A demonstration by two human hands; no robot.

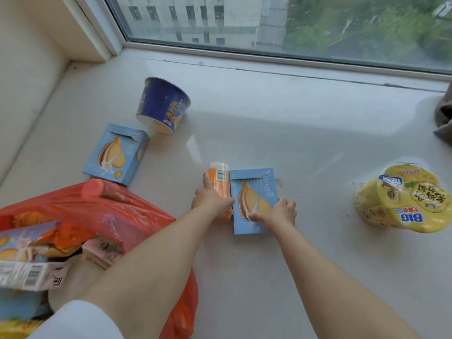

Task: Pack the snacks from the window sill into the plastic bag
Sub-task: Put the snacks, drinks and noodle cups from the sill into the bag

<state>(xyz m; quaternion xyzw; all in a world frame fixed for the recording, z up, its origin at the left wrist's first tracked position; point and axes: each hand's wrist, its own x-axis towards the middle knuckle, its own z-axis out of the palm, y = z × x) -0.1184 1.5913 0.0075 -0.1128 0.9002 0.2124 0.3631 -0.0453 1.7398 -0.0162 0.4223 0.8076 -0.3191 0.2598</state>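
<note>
Snacks still wait on the window sill (pixel 281 133), and the red plastic bag (pixel 115 211) at its near left corner serves as the landmark. Inside the bag's mouth lie several packs already, a blue carton and a pink one among them. Just beyond the bag sits a blue biscuit box (pixel 115 155), and past that a dark blue tub (pixel 162 105) tipped on its side. To the right of the bag, near the middle of the sill, an orange packet (pixel 219 184) lies touching a second blue biscuit box (pixel 254 199). Far right of the bag rests a yellow noodle bowl (pixel 401 199), lid tilted toward the camera.

These look like light goods. The cardboard boxes should be stiff enough to take by their long edges, though a hard squeeze could crush the biscuits inside. The orange packet seems softer and glossy, so it may slip; holding it round its middle looks safest. The tub and bowl would want a wide grasp round the wall.

The left hand (pixel 211 200) curls over the orange packet, thumb up along its side. The right hand (pixel 278 212) grips the near right edge of the second box, fingers bent, thumb on its printed face.
</note>
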